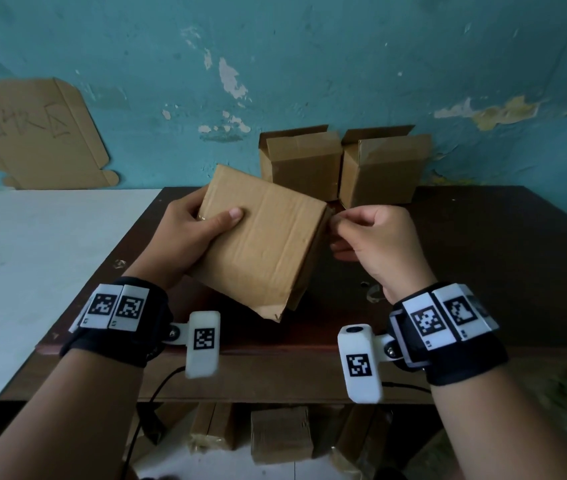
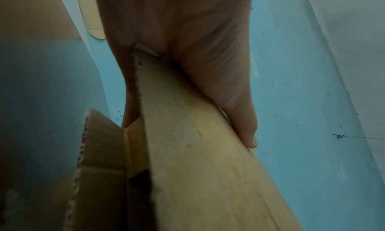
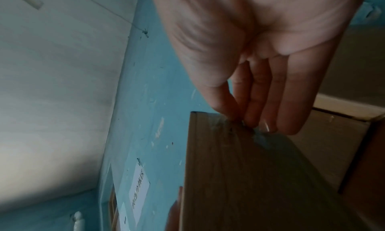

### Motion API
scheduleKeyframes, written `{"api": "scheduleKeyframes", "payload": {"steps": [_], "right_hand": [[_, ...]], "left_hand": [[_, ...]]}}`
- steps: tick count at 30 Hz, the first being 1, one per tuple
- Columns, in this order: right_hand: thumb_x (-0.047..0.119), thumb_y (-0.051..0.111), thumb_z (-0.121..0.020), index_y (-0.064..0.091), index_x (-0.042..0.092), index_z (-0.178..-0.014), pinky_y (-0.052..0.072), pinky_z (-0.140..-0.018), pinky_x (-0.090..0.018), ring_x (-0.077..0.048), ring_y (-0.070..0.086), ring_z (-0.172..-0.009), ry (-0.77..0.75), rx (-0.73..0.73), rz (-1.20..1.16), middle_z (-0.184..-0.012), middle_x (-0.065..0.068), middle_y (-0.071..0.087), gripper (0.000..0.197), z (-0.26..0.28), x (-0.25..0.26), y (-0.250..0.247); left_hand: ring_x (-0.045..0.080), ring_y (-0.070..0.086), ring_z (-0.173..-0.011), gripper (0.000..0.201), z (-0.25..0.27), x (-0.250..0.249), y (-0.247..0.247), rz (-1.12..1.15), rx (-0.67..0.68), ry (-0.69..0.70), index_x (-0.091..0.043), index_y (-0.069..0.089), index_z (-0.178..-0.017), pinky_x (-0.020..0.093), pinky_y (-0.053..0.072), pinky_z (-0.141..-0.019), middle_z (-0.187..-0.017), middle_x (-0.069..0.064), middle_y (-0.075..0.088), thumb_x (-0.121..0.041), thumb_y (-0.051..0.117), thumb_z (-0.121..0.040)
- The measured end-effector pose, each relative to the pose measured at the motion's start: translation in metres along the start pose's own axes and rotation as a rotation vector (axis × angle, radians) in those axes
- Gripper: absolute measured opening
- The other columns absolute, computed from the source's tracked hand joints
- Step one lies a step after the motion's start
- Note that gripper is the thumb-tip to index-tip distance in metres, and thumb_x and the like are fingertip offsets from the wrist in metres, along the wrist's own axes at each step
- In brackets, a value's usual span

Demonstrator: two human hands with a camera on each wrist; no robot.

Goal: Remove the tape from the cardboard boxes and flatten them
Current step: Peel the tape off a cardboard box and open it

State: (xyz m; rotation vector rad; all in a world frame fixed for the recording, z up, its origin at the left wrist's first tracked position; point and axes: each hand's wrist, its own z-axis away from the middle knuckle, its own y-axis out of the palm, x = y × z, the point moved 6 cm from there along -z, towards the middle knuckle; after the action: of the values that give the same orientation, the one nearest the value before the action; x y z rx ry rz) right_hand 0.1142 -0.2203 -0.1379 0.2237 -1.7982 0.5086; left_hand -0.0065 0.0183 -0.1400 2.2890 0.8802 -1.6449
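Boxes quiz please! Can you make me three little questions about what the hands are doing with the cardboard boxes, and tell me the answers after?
1. True or false: the left hand grips the tilted cardboard box above the dark table.
2. How many open boxes stand at the table's far edge by the blue wall?
A. one B. two C. four
3. Fill in: the right hand pinches clear ____ at the held box's edge.

Key
1. True: thumb on the top face, box raised off the table.
2. B: the left open box and the right open box stand side by side.
3. Tape, seen in the right wrist view.
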Motion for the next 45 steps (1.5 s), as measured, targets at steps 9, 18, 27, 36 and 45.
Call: {"api": "scheduleKeyframes", "payload": {"steps": [9,18,27,36,45], "right_hand": [[0.033,0.079,-0.087,0.080,0.011,-0.100,0.063,-0.072,-0.035,-0.016,0.077,-0.079,-0.070,0.024,-0.100,-0.085,-0.003,0.080,0.026,0.002,0.008,-0.002],[0.019,0.078,-0.088,0.079,0.021,-0.093,0.062,-0.067,-0.028,-0.014,0.076,-0.073,0.000,0.014,-0.200,-0.082,-0.002,0.080,0.005,0.002,0.002,0.001],[0.016,0.077,-0.090,0.079,0.020,-0.092,0.062,-0.069,-0.028,-0.014,0.077,-0.076,-0.019,0.026,-0.174,-0.081,-0.001,0.079,0.005,0.002,0.008,-0.001],[0.013,0.075,-0.091,0.078,0.021,-0.089,0.062,-0.071,-0.028,-0.015,0.077,-0.080,-0.016,0.033,-0.158,-0.081,-0.002,0.079,0.008,0.005,0.007,0.000],[0.010,0.068,-0.093,0.074,0.017,-0.084,0.065,-0.068,-0.034,-0.014,0.075,-0.071,0.001,0.018,-0.037,-0.077,-0.002,0.075,0.012,0.003,0.004,0.004]], "left_hand": [[-0.002,0.070,-0.089,0.025,-0.001,0.002,-0.004,0.027,-0.011,0.005,-0.029,0.072,-0.105,0.013,0.052,-0.072,-0.096,-0.017,0.077,-0.035,0.072,-0.081],[-0.004,0.069,-0.093,0.046,0.000,-0.003,-0.005,-0.019,-0.003,0.026,-0.033,0.070,-0.110,0.012,0.051,-0.072,-0.100,-0.020,0.075,-0.054,0.076,-0.069],[-0.006,0.069,-0.090,0.037,0.000,-0.008,-0.004,-0.056,-0.018,0.033,-0.029,0.068,-0.112,0.010,0.051,-0.070,-0.095,-0.024,0.075,-0.038,0.074,-0.077],[-0.007,0.069,-0.087,0.034,0.001,-0.008,-0.003,-0.092,-0.009,0.031,-0.034,0.068,-0.107,0.009,0.050,-0.068,-0.092,-0.028,0.074,-0.039,0.074,-0.075],[-0.007,0.069,-0.089,0.041,0.002,-0.007,0.000,-0.109,-0.015,0.043,-0.022,0.069,-0.118,0.010,0.051,-0.070,-0.094,-0.025,0.075,-0.033,0.077,-0.079]]}}
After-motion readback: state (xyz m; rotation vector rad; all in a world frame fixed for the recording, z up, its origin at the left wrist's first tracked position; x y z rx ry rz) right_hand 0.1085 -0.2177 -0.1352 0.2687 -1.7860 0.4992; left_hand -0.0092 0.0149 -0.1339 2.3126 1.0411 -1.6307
